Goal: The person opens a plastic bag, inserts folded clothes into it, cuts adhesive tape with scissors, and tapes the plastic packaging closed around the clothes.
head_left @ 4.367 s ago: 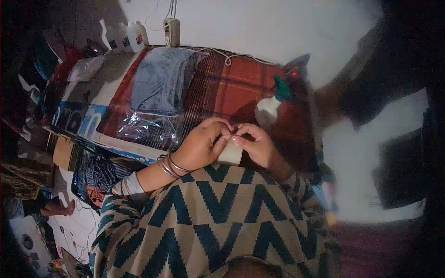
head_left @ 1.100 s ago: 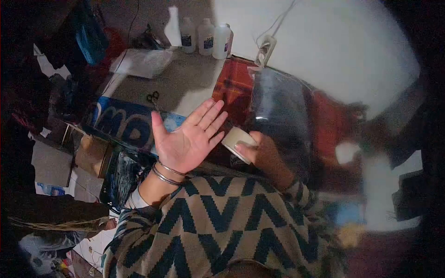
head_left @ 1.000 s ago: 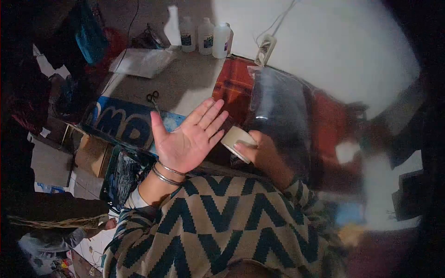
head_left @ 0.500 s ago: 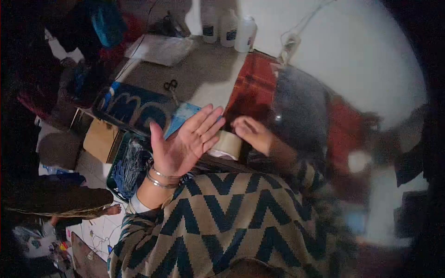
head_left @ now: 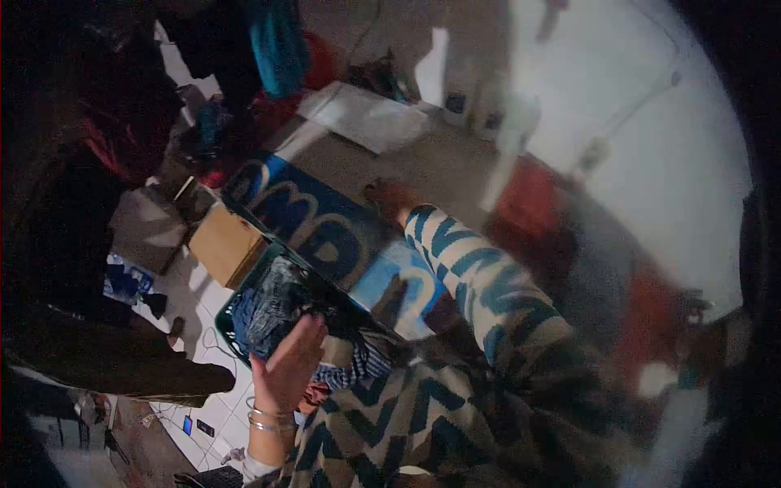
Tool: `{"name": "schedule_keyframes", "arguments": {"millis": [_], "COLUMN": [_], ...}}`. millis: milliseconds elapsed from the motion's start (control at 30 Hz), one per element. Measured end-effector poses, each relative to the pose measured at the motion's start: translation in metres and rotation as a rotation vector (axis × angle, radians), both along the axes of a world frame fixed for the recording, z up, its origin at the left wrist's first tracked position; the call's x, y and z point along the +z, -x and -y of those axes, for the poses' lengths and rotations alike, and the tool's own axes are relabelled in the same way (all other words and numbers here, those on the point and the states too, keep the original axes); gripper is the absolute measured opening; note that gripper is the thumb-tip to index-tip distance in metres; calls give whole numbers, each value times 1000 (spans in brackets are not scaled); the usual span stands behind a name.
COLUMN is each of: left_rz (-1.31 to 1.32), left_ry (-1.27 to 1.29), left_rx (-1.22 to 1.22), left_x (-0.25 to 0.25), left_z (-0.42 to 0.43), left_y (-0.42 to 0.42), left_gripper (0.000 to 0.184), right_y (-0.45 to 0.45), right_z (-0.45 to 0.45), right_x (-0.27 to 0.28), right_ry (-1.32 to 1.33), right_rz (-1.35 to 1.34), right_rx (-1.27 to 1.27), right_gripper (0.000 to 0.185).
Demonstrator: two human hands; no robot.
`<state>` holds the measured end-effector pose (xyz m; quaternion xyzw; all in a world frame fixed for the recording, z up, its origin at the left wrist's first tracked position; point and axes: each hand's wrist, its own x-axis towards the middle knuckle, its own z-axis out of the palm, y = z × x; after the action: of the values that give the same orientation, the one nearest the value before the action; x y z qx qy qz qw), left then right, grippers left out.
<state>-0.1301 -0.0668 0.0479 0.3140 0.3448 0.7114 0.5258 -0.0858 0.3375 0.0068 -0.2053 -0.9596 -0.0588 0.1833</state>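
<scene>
Hands, two. Right hand (head_left: 394,199): reaching across the tabletop (head_left: 451,167), its fingertips meeting a small dark thing (head_left: 372,189); blur and shadow are hiding whether they are gripping it or only touching it. That thing is lying at the fingertips, just beyond the lettered blue panel (head_left: 303,218). Left hand (head_left: 286,376): fingers extending together, thumb standing apart, nothing showing in the grasp; it is hovering over the near side of the crate (head_left: 230,327).

Handling, as judged: a reach this long is calling for a low wrist, a light pinch close to the surface, and the patterned sleeve (head_left: 496,285) riding above the panel rather than dragging on it. The left hand is best serving by hanging free of the crate's cloth.

Count, placed from the fingers:
- Bangles, at least two, circling the wrist below the left fingers.
- Crate, one, holding dark cloth (head_left: 277,297) beyond the left fingertips.
- Striped cloth (head_left: 368,362), one, lying right of the left fingers.
- Cardboard box (head_left: 224,244), one, sitting beyond the crate.
- Clear plastic sheet (head_left: 366,118), one, lying beyond the right fingers.
- Pale bottles, seemingly three, blurring, standing beyond and right of the right fingers.
</scene>
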Motion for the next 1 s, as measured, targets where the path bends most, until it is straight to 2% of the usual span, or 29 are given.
{"name": "schedule_keyframes", "arguments": {"millis": [33, 133, 167, 233, 367, 433, 467, 533, 567, 633, 667, 733, 800, 867, 967, 1000], "left_rz": [0, 2, 26, 41, 120, 95, 95, 100, 83, 49, 14, -32, -109, -111, -275, -268], "left_ry": [41, 115, 135, 161, 145, 98, 95, -2, -30, -64, -101, -107, -136, -135, -246, -249], "left_rx": [2, 30, 41, 47, 42, -1, -17, -96, -125, -182, -224, -296, -401, -494, -799, -832], "left_x": [0, -20, -22, -26, -18, -18, -16, -10, -12, -4, 1, 22, 40, 60, 77, 89], "left_z": [5, 31, 34, 39, 23, 23, 22, 16, 11, 3, -2, -22, -40, -59, -92, -104], "left_y": [-2, -4, -7, -6, -1, 0, 0, -1, 1, -4, -8, -14, -27, -47, -80, -99], "left_gripper": [106, 107, 109, 114, 115, 115, 115, 108, 107, 107, 107, 108, 112, 116, 123, 123], "right_y": [18, 2, 6, 16, -2, 3, -5, -30, -45, -74, -86, -107, -137, -186, -287, -328], "right_z": [-4, 19, 11, -14, -61, -93, -94, -94, -84, -38, -25, -18, -6, 23, 95, 119], "right_x": [5, 20, 13, 3, -12, -49, -57, -70, -54, 9, 24, 47, 68, 102, 166, 182], "right_ry": [155, 21, 28, 146, 232, 252, 253, 71, 71, 265, 269, 71, 94, -14, -24, -1], "right_rz": [233, 281, 280, 453, 346, 535, 534, 287, 289, 523, 526, 565, 518, 280, 122, 45], "right_rx": [-109, -62, -48, -193, -143, -306, -322, -380, -397, -277, -294, -92, -137, -210, -271, -295], "right_gripper": [28, 24, 24, 22, 21, 23, 23, 21, 21, 27, 27, 22, 24, 22, 24, 26]}}
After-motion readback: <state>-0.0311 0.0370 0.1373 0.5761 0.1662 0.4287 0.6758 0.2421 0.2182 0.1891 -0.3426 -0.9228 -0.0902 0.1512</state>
